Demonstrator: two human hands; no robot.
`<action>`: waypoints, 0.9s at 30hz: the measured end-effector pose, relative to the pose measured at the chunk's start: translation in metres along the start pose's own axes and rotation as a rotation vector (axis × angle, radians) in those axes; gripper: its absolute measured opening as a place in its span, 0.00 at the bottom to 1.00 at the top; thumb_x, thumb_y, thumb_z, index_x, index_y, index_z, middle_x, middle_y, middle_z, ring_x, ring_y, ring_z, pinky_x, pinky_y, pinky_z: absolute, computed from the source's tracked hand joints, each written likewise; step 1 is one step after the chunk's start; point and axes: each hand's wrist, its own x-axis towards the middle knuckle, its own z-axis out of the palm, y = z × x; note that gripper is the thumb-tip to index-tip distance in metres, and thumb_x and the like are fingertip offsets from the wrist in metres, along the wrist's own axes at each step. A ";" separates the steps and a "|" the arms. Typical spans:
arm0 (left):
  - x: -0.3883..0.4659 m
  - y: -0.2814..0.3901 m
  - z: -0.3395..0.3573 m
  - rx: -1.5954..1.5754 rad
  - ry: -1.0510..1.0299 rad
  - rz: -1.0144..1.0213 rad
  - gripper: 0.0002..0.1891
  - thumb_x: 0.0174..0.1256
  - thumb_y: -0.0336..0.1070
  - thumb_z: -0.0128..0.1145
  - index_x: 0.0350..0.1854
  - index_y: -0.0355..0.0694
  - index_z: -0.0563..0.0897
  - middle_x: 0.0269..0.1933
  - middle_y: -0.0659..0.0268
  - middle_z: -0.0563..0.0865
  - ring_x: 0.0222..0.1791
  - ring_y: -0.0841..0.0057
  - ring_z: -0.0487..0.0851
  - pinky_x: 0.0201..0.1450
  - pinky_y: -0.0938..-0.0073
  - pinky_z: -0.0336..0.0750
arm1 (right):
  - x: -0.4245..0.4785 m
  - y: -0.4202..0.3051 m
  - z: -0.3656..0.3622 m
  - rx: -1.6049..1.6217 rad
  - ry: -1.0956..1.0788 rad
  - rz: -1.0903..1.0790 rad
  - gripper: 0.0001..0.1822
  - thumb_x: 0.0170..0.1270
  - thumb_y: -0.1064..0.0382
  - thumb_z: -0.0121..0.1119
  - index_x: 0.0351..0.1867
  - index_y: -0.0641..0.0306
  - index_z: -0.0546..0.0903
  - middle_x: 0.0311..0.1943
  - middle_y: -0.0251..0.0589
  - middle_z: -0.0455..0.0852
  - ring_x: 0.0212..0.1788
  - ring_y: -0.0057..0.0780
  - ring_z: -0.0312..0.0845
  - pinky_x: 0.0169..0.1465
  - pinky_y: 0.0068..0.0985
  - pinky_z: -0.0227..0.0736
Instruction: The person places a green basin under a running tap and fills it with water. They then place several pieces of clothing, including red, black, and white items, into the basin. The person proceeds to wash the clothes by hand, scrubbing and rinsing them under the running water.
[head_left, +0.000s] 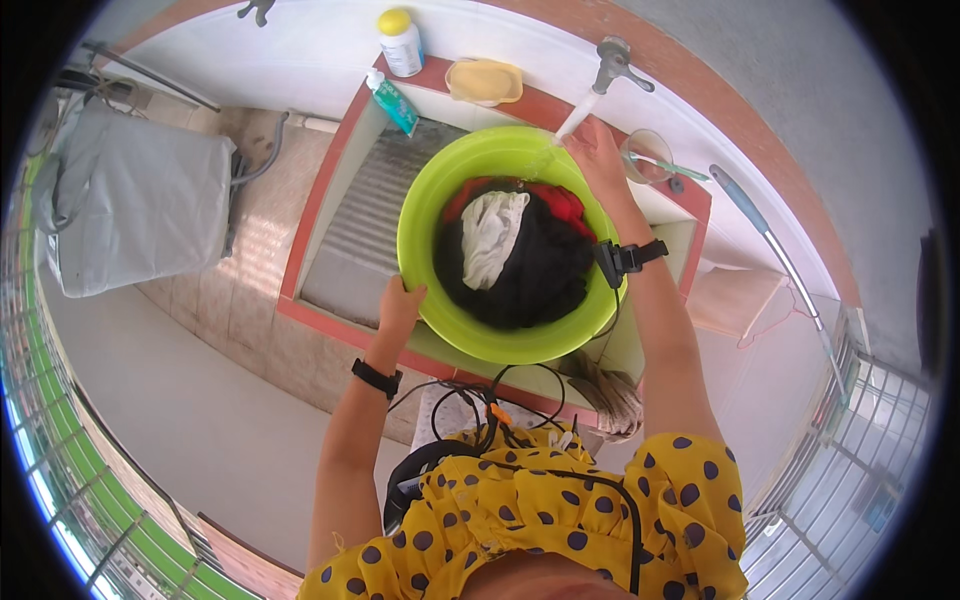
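Observation:
A lime-green plastic basin (420, 217) stands on the tiled sink, holding a white cloth (491, 236), black clothes (540, 270) and red fabric (562, 206) in it. My left hand (401, 304) grips the basin's lower left rim, thumb over the edge. At the upper right, my right hand (596, 157) is at the white spout pipe (576, 120) of the wall tap (613, 56); whether its fingers close around the pipe cannot be told. Water runs from the spout into the basin.
Along the red ledge (540, 105) stand a white bottle with yellow cap (402, 49), a yellow soap dish (486, 81) and a glass with a toothbrush (645, 157). A green tube (394, 103) leans beside the washboard slab (367, 202). A grey cloth (607, 394) hangs at the front edge, near black cables (469, 394).

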 end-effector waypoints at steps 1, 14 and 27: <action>-0.002 0.004 -0.001 0.013 0.005 -0.009 0.19 0.62 0.37 0.66 0.45 0.27 0.75 0.37 0.49 0.85 0.32 0.61 0.88 0.28 0.64 0.82 | 0.006 -0.010 0.006 0.108 -0.006 0.039 0.29 0.65 0.49 0.66 0.57 0.72 0.76 0.54 0.58 0.82 0.57 0.41 0.80 0.57 0.34 0.75; -0.009 0.008 0.000 0.061 0.038 -0.010 0.19 0.63 0.37 0.66 0.45 0.27 0.75 0.37 0.48 0.85 0.31 0.60 0.87 0.28 0.64 0.81 | 0.032 -0.023 0.020 0.059 -0.023 0.220 0.19 0.72 0.50 0.57 0.45 0.69 0.77 0.36 0.46 0.88 0.40 0.37 0.86 0.46 0.34 0.76; -0.012 0.017 0.001 0.043 0.039 -0.029 0.18 0.63 0.37 0.66 0.43 0.27 0.74 0.35 0.48 0.84 0.30 0.61 0.87 0.26 0.64 0.81 | 0.025 -0.045 0.018 -0.080 0.010 0.267 0.18 0.72 0.54 0.56 0.46 0.72 0.73 0.33 0.53 0.87 0.37 0.46 0.86 0.42 0.40 0.76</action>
